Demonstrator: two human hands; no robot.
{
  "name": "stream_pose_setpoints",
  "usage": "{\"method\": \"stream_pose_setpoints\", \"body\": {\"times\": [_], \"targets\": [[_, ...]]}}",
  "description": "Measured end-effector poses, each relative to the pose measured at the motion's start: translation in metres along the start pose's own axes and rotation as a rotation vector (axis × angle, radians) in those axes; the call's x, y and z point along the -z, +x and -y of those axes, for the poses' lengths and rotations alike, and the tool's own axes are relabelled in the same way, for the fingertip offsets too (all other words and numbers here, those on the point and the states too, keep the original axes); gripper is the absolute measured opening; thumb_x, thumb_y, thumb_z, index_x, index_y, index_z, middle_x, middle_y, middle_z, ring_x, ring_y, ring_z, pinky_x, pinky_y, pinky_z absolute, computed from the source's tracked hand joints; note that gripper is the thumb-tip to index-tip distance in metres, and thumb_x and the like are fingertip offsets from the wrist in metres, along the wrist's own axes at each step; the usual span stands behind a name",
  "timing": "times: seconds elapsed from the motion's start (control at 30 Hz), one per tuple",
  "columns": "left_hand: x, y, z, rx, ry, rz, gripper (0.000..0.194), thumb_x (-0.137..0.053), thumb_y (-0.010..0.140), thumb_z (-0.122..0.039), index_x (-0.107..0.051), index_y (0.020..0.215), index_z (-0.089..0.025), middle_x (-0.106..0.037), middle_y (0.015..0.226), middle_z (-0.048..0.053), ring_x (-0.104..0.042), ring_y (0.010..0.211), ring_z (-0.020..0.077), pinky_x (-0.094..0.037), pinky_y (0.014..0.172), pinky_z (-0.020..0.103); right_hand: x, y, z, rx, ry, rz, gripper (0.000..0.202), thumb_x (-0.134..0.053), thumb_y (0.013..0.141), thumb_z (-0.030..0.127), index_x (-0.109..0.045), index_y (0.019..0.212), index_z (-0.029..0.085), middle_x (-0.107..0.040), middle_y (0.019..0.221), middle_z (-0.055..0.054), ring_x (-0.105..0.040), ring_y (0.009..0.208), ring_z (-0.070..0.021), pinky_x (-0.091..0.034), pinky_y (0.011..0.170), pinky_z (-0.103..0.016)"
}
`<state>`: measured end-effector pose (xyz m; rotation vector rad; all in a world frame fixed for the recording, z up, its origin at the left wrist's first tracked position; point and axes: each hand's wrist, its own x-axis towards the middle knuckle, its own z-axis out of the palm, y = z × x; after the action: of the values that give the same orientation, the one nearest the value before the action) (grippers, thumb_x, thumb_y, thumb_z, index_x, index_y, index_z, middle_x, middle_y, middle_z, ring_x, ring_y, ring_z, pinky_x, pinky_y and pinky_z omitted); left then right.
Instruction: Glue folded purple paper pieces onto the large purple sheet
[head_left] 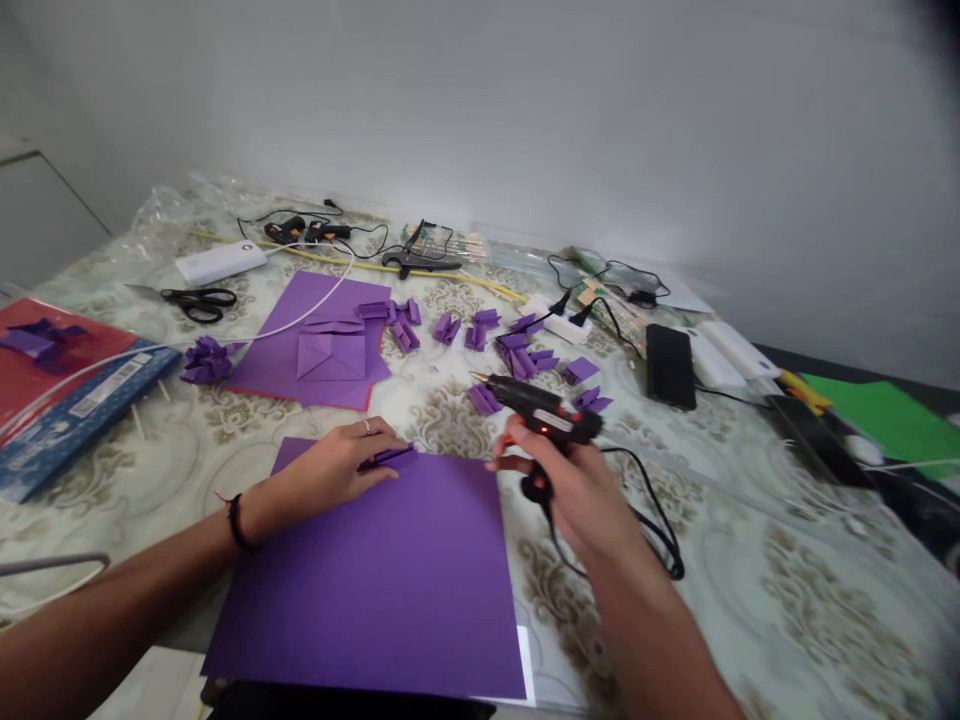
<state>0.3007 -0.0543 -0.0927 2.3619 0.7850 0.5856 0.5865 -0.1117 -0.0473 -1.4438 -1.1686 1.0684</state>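
My right hand (574, 480) grips a black hot glue gun (536, 405), its nozzle pointing left above the table and a small red light glowing on its side. Pinched in my left hand (341, 465) is a small folded purple paper piece (394, 455), partly hidden by the fingers. That hand rests over the far edge of a large purple paper sheet (375, 590) at the front of the table. Beyond the hands lie several folded purple paper pieces (517, 355). A purple paper envelope shape (331, 355) sits on more purple sheets (300, 300).
Black scissors (199, 302) and a white power bank (221, 262) lie at the left. A power strip (559, 318) with plugs stands behind the folded pieces. To the right are a black phone (670, 365) and green paper (885, 415). The glue gun's cord (660, 520) loops beside my right wrist.
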Motion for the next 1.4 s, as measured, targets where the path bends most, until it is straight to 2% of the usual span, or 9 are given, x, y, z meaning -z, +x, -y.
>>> {"method": "stream_pose_setpoints", "body": {"times": [0.1, 0.2, 0.5, 0.73, 0.9, 1.0, 1.2, 1.3, 1.4], "targets": [[0.000, -0.001, -0.001, 0.005, -0.001, 0.009, 0.032, -0.066, 0.098, -0.019, -0.070, 0.129, -0.022, -0.073, 0.119, 0.010, -0.072, 0.107, 0.0232, -0.058, 0.098, 0.035, -0.042, 0.006, -0.018, -0.135, 0.278, 0.029, 0.038, -0.081, 0.079, 0.057, -0.068, 0.092, 0.024, -0.073, 0.092, -0.005, -0.075, 0.090, -0.0265, -0.066, 0.078, -0.043], [-0.001, -0.001, -0.003, -0.008, 0.030, -0.009, 0.037, -0.058, 0.097, -0.010, -0.068, 0.130, -0.022, -0.073, 0.121, 0.010, -0.072, 0.109, 0.0232, -0.058, 0.098, 0.035, -0.060, 0.003, -0.033, -0.207, 0.293, 0.086, 0.042, -0.080, 0.081, 0.060, -0.072, 0.098, 0.022, -0.077, 0.094, -0.005, -0.077, 0.091, -0.0271, -0.064, 0.090, -0.046], [-0.001, 0.001, -0.008, -0.064, -0.019, -0.018, 0.028, -0.052, 0.097, -0.006, -0.073, 0.110, -0.019, -0.076, 0.112, 0.009, -0.073, 0.102, 0.0204, -0.058, 0.094, 0.033, -0.054, -0.006, -0.040, -0.204, 0.219, 0.119, 0.044, -0.074, 0.087, 0.063, -0.075, 0.102, 0.022, -0.081, 0.096, -0.006, -0.079, 0.092, -0.0283, -0.060, 0.095, -0.045], [-0.002, 0.003, -0.014, 0.040, 0.000, 0.036, 0.020, -0.069, 0.093, -0.014, -0.067, 0.112, -0.019, -0.073, 0.104, 0.006, -0.071, 0.094, 0.0210, -0.055, 0.084, 0.031, -0.060, -0.009, -0.031, -0.268, 0.491, 0.107, 0.038, -0.086, 0.080, 0.053, -0.073, 0.097, 0.021, -0.076, 0.095, -0.002, -0.080, 0.090, -0.0239, -0.063, 0.093, -0.042], [-0.002, 0.002, -0.016, 0.108, 0.049, 0.006, 0.025, -0.067, 0.091, -0.011, -0.064, 0.114, -0.019, -0.072, 0.097, 0.005, -0.070, 0.084, 0.0192, -0.053, 0.076, 0.028, -0.061, -0.007, -0.023, -0.278, 0.604, 0.110, 0.036, -0.089, 0.076, 0.050, -0.075, 0.092, 0.021, -0.074, 0.095, -0.002, -0.079, 0.096, -0.0246, -0.061, 0.099, -0.044], [0.001, 0.002, -0.016, 0.098, 0.044, -0.027, 0.014, -0.061, 0.095, -0.014, -0.068, 0.106, -0.018, -0.073, 0.088, 0.003, -0.069, 0.078, 0.0176, -0.051, 0.073, 0.027, -0.053, -0.006, -0.025, -0.174, 0.499, 0.129, 0.032, -0.083, 0.082, 0.052, -0.074, 0.091, 0.023, -0.073, 0.093, -0.001, -0.075, 0.089, -0.0217, -0.062, 0.093, -0.042], [0.009, 0.006, -0.015, 0.236, -0.099, -0.066, 0.018, -0.059, 0.097, -0.021, -0.076, 0.102, -0.017, -0.079, 0.087, 0.003, -0.070, 0.073, 0.0159, -0.049, 0.069, 0.025, -0.019, -0.012, -0.017, 0.043, -0.114, 0.170, 0.033, -0.068, 0.094, 0.054, -0.076, 0.092, 0.023, -0.076, 0.094, -0.006, -0.070, 0.095, -0.0255, -0.056, 0.096, -0.043], [0.009, 0.007, -0.015, 0.310, -0.181, -0.067, 0.019, -0.060, 0.097, -0.022, -0.077, 0.101, -0.017, -0.079, 0.085, 0.003, -0.070, 0.072, 0.0160, -0.050, 0.066, 0.025, -0.007, -0.013, -0.014, 0.106, -0.289, 0.275, 0.036, -0.068, 0.092, 0.057, -0.078, 0.102, 0.024, -0.078, 0.104, -0.007, -0.072, 0.103, -0.0286, -0.057, 0.098, -0.044], [0.007, 0.006, -0.015, 0.308, -0.249, -0.100, 0.018, -0.059, 0.096, -0.020, -0.075, 0.103, -0.017, -0.079, 0.091, 0.003, -0.072, 0.078, 0.0167, -0.053, 0.071, 0.025, -0.002, -0.014, -0.019, 0.102, -0.438, 0.234, 0.046, -0.078, 0.081, 0.063, -0.079, 0.106, 0.026, -0.079, 0.111, -0.008, -0.073, 0.109, -0.0327, -0.059, 0.100, -0.048]]}}
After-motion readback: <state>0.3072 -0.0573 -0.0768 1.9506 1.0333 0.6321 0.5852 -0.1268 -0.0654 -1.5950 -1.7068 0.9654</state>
